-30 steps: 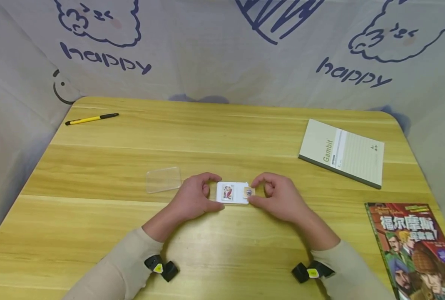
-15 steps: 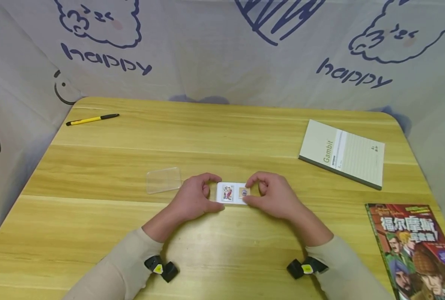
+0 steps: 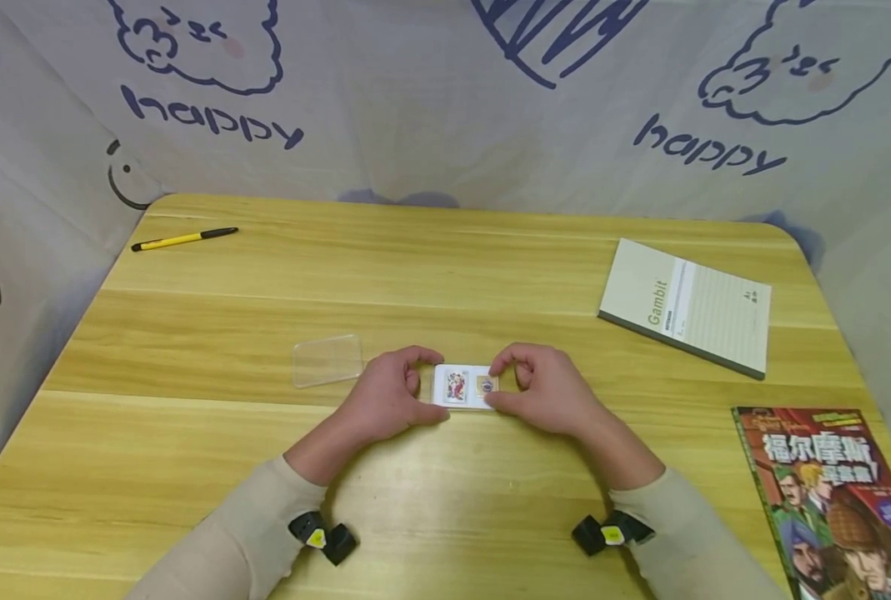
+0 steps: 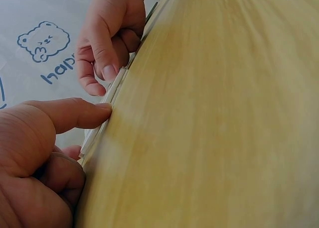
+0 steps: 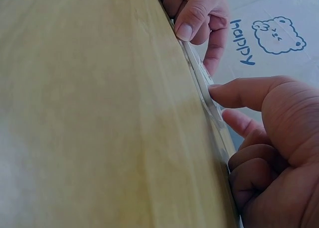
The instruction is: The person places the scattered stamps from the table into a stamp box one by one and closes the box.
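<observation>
A small white case [image 3: 475, 372] in a clear shell lies flat on the table, midway between both hands. On its left half sits a stamp with a red and multicoloured picture [image 3: 456, 386]. A tan stamp with a round blue mark [image 3: 486, 386] lies over its right half. My left hand [image 3: 396, 392] grips the case's left end, thumb at the near edge and index finger at the far edge. With thumb and index finger, my right hand [image 3: 553, 387] pinches the tan stamp at its right side. Both wrist views show the case edge-on, so the stamps' faces are hidden there.
A clear plastic cover [image 3: 327, 361] lies left of my left hand. Farther off are a yellow and black pen [image 3: 184, 239] at the back left and a Gambit notebook [image 3: 685, 307] at the back right. A colourful book [image 3: 828, 492] lies at the right edge.
My right hand has moved left, carrying the tan stamp from the case's right edge to over its right half. The left hand and case have stayed in place.
</observation>
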A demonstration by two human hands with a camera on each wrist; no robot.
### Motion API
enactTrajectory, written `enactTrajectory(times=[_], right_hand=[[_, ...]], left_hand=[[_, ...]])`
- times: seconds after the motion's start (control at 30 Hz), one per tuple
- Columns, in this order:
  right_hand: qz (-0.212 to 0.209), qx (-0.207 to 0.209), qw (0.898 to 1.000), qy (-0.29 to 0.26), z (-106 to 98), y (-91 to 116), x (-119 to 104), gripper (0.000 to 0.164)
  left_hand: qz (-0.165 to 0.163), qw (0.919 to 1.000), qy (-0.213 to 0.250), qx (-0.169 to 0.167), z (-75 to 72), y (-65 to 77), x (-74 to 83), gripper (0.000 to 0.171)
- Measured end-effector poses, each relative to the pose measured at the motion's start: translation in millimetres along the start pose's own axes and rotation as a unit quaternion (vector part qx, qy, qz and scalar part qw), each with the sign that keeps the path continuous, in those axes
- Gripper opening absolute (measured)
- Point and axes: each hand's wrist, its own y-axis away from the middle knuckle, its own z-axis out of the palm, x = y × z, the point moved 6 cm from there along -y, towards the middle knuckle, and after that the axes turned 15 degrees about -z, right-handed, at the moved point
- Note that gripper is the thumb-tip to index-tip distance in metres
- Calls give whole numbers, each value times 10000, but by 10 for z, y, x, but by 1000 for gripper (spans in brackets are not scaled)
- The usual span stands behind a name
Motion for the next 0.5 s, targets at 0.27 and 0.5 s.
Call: enactTrajectory(times=[0.27, 0.5], right_hand=[[68, 62, 9998, -160, -4, 9, -8, 29], [129, 133, 9997, -179, -12, 34, 11, 37]], left_hand=[[-16, 10000, 20, -20, -2, 3, 1, 64], [1, 10000, 78, -48, -10, 9, 8, 64]])
